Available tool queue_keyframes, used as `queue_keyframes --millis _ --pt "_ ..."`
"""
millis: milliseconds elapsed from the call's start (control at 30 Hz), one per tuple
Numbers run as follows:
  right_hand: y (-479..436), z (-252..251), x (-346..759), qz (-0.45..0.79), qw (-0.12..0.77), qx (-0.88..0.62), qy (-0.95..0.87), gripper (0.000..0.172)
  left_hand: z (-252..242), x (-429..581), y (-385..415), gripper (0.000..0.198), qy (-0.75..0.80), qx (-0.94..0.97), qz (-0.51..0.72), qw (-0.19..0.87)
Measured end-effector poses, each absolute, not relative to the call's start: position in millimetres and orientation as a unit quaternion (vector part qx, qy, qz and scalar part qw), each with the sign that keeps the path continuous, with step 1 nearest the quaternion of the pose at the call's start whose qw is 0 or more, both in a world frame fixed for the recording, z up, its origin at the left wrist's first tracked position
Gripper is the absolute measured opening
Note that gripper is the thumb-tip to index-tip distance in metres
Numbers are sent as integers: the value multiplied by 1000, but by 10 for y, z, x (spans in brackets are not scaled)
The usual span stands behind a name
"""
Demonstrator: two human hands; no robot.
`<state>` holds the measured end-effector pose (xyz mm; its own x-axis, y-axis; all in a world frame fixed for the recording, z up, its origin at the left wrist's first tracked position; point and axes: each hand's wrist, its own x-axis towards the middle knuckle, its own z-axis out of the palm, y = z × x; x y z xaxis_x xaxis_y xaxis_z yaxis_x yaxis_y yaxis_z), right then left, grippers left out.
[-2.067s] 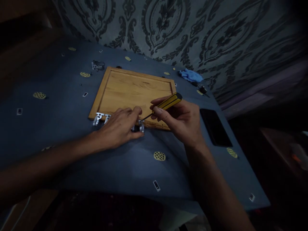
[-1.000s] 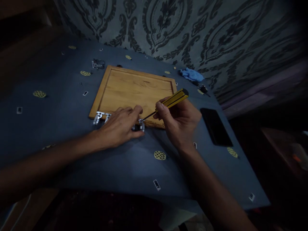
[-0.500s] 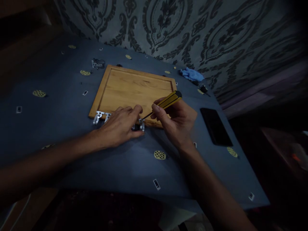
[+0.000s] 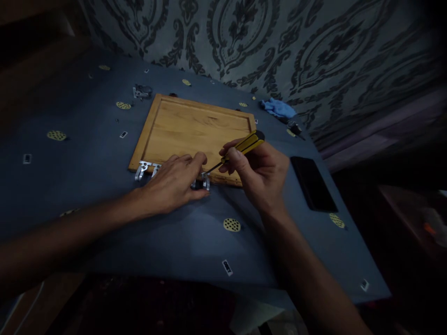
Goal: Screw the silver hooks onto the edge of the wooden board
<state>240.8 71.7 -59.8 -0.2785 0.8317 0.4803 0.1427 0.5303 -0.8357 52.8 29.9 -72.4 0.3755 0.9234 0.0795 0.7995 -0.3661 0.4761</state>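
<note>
A wooden panel point(image 4: 195, 128) with a raised frame lies on the blue-grey table. Along its near edge sit metal cabinet hinges; one hinge point(image 4: 142, 170) shows at the left corner, another point(image 4: 156, 170) partly behind my fingers. My left hand point(image 4: 176, 184) rests over that edge, its thumb and fingers closed about a further hinge point(image 4: 206, 182). My right hand point(image 4: 263, 170) grips a yellow and black screwdriver point(image 4: 246, 143). The screwdriver slants down to the left, its tip at the hinge by my left thumb. Whether the tip sits in a screw I cannot tell.
Another loose metal hinge point(image 4: 142, 91) lies beyond the panel's far left corner. A black phone point(image 4: 313, 184) is to the right of my right hand. At the back right are a blue cloth point(image 4: 278, 108) and a small dark object point(image 4: 295, 128). A patterned wall stands behind.
My right hand has shifted slightly to the right, and its grip on the screwdriver handle has turned a little. My left hand and the panel stay in place.
</note>
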Motion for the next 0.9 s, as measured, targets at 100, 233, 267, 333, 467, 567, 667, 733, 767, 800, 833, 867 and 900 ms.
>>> queue_keyframes --millis 100,233,267,333,467,567,667,733,767,800,833,867,900 --pt "708 -608 2388 329 506 -357 -713 34 -735 526 300 50 528 811 176 180" --pt "686 -624 2369 296 520 -385 -703 32 -744 527 306 50 523 814 174 181" --pt "681 -626 2365 290 520 -390 -702 31 -747 526 308 49 523 814 175 180" --pt "677 -627 2358 286 517 -395 -704 31 -754 524 309 50 523 814 178 179" --pt "684 -610 2347 309 510 -385 -704 31 -754 522 308 49 523 813 183 179" --pt "680 -590 2347 326 505 -373 -707 33 -732 529 307 48 530 809 175 185" --pt "667 -582 2357 324 508 -375 -704 31 -717 533 307 47 529 809 172 191" --pt "666 -588 2365 306 537 -374 -691 26 -721 531 305 48 528 809 179 188" --pt "670 -595 2369 295 554 -373 -683 24 -727 528 303 49 527 809 182 186" --pt "675 -602 2373 286 568 -372 -677 23 -733 526 302 49 527 809 183 186" --pt "682 -609 2375 280 574 -371 -674 22 -738 523 301 50 527 809 184 186" --pt "688 -616 2376 279 575 -371 -674 21 -743 521 300 50 526 809 185 187" --pt "692 -622 2375 281 570 -373 -676 21 -746 520 299 51 524 810 185 188"
